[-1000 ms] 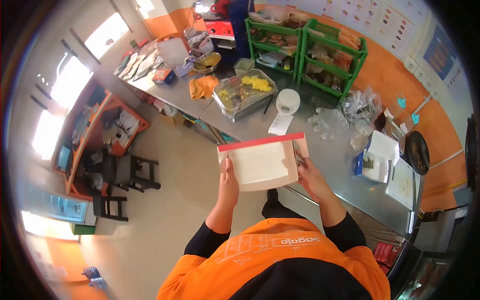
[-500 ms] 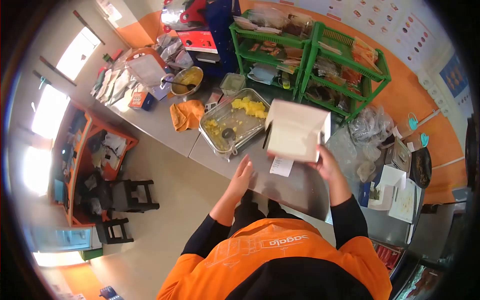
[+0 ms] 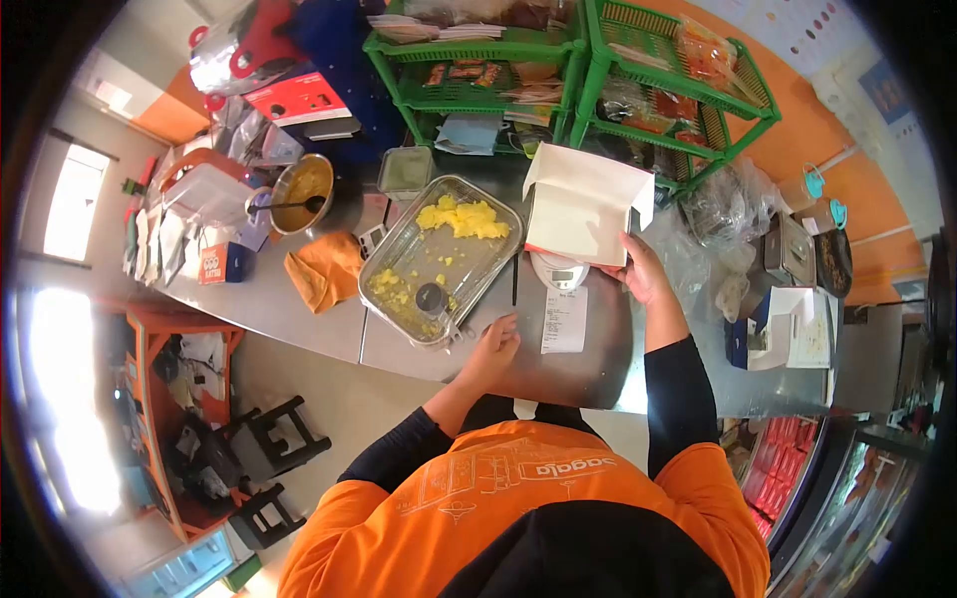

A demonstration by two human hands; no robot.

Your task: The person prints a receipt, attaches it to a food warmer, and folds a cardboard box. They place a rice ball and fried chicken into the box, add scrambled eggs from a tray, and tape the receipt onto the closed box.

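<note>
Overlapping scale [image 3: 559, 274] — open box [image 3: 578, 211], receipt [image 3: 564, 321] nearby

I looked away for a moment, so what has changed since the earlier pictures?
The box went from in front of the counter forward to the scale, mostly hiding it; whether it rests there is unclear. The left hand let go and is now near the tray; the right hand kept hold. Tray and receipt stayed on the counter.

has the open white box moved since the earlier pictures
Yes, away from the person's body: at first the box was short of the white scale, which showed whole; now it covers much of it, the right hand holding on.
</note>
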